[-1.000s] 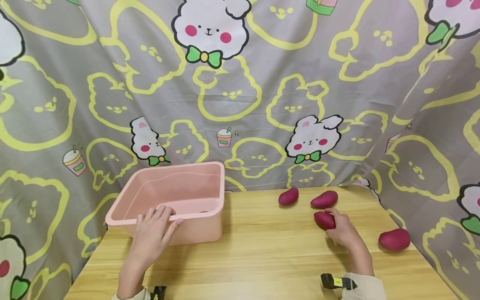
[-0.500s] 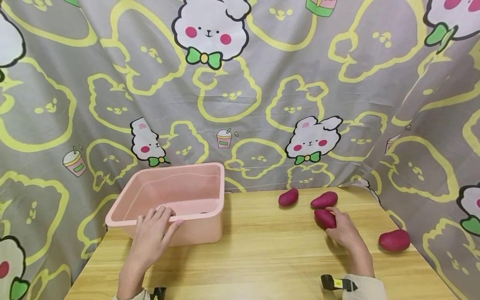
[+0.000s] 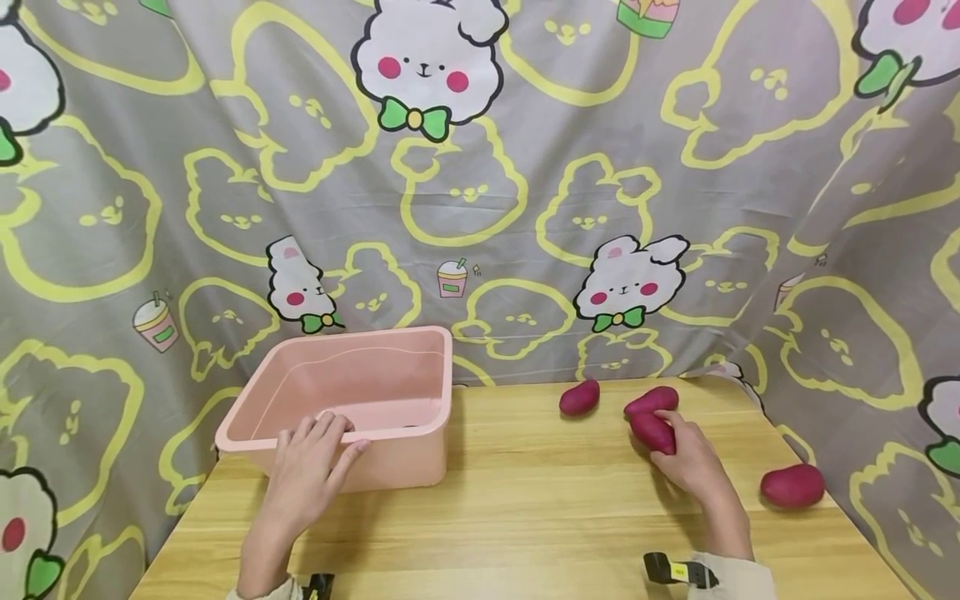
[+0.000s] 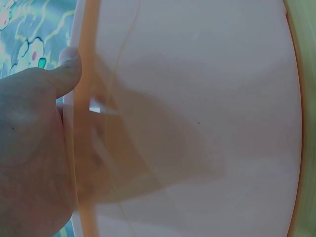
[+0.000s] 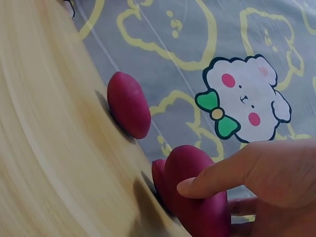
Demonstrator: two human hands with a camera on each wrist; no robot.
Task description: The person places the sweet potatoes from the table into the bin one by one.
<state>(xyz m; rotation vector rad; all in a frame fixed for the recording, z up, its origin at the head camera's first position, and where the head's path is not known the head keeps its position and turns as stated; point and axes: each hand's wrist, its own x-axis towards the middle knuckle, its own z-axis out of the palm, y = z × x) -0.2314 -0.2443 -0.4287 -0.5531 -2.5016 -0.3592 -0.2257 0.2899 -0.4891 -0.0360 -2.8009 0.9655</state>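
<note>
My left hand [image 3: 311, 467] grips the near rim of a pink plastic basin [image 3: 390, 457], with its fingers over the edge and the thumb along the outside. The left wrist view shows the basin's outer wall [image 4: 207, 98] filling most of the frame. On the right, my right hand [image 3: 693, 458] holds a purple-red sweet potato [image 3: 651, 432] between thumb and fingers, just in front of a second sweet potato [image 3: 660, 398]. In the right wrist view the held sweet potato [image 5: 190, 168] partly covers that one [image 5: 159, 180].
Another sweet potato [image 3: 580, 398] lies near the table's back edge, left of the held one. One more sweet potato [image 3: 792, 486] lies by the right edge of the wooden table [image 3: 525, 517]. A patterned grey curtain [image 3: 487, 275] hangs behind the table.
The held sweet potato has come up slightly in my right hand and now overlaps the one behind it. My left hand stays on the basin's rim.
</note>
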